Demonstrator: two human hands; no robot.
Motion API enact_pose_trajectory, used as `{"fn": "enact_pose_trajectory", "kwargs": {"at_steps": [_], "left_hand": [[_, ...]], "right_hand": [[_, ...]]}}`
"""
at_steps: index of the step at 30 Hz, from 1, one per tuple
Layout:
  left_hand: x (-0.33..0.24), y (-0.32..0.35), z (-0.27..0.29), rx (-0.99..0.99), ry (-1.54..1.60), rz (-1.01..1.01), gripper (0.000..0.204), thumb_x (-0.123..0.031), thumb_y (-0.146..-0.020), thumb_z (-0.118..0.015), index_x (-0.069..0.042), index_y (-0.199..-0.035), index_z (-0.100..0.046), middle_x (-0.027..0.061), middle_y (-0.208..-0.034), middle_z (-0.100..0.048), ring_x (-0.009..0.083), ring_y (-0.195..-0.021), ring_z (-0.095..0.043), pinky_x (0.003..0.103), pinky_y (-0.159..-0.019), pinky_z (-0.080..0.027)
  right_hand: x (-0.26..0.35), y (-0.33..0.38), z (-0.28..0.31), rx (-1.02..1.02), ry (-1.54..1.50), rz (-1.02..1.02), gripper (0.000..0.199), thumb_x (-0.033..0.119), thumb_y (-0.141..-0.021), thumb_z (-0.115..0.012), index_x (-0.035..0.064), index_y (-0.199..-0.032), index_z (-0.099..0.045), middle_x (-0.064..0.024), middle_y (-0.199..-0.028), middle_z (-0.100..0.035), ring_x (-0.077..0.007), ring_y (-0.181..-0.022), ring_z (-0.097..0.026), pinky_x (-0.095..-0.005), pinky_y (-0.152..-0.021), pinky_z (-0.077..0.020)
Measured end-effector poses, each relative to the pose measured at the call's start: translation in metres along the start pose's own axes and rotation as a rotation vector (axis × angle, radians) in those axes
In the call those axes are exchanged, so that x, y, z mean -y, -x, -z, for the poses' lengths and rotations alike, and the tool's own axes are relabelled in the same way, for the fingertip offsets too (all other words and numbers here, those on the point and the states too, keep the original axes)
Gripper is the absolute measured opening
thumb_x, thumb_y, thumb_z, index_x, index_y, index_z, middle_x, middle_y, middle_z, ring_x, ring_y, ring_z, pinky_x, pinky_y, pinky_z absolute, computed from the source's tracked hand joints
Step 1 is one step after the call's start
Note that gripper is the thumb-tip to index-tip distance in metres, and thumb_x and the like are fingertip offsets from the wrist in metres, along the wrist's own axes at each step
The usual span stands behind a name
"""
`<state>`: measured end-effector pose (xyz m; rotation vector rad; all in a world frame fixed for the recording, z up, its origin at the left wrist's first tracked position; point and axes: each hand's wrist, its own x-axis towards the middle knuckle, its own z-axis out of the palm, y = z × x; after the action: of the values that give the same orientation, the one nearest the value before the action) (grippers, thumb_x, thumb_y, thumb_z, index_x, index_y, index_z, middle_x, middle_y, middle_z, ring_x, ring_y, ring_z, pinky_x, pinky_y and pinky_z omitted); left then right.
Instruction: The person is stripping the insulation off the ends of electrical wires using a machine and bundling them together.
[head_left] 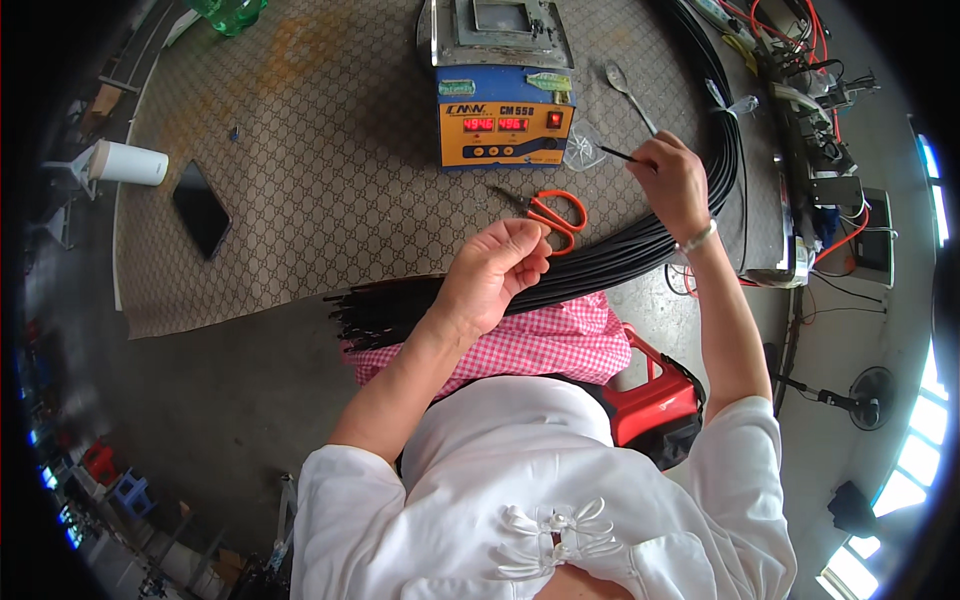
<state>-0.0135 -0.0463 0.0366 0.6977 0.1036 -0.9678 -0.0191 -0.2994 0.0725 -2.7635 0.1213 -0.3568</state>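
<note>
My right hand (672, 180) pinches a thin black cable (618, 154), its end pointing left over a small clear plastic dish (583, 150). My left hand (492, 272) is closed with thumb and fingertips together, just in front of the orange-handled scissors (560, 212). Whatever it may hold is too small to make out. Behind the scissors stands a blue and yellow solder pot (505, 125) with a lit red display and a metal top. A metal spoon (630, 95) lies to the right of the pot, its handle reaching toward my right hand.
A thick bundle of black cables (620, 255) curves along the table's right side and across my lap, over a pink checked cloth (520, 345). At left on the patterned table cover (300, 200) lie a phone (202, 210) and a white cup (128, 163). Equipment with red hoses (825, 110) lines the right.
</note>
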Motion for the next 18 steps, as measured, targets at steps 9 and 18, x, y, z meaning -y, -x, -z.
{"fn": "enact_pose_trajectory", "kwargs": {"at_steps": [9,18], "left_hand": [[0.007,0.004,0.01,-0.081,-0.015,0.064,0.01,-0.012,-0.087,-0.055,-0.004,-0.093,-0.057,-0.0005,-0.077,-0.058,0.0063,-0.067,-0.053,0.019,-0.06,-0.044],[0.011,0.003,0.016,-0.079,0.006,0.071,0.01,-0.012,-0.087,-0.055,-0.004,-0.092,-0.057,-0.0003,-0.077,-0.058,0.0063,-0.066,-0.053,0.019,-0.06,-0.043]], "right_hand": [[-0.014,-0.024,-0.023,0.167,0.375,0.079,0.003,0.007,-0.071,-0.057,0.0054,-0.071,-0.055,-0.0058,-0.078,-0.052,-0.027,-0.071,-0.057,-0.0364,-0.062,-0.0465],[-0.011,-0.025,-0.009,0.226,0.29,0.046,0.007,0.01,-0.073,-0.059,0.0054,-0.078,-0.059,-0.0078,-0.081,-0.055,-0.0273,-0.073,-0.058,-0.0373,-0.064,-0.0466]]}}
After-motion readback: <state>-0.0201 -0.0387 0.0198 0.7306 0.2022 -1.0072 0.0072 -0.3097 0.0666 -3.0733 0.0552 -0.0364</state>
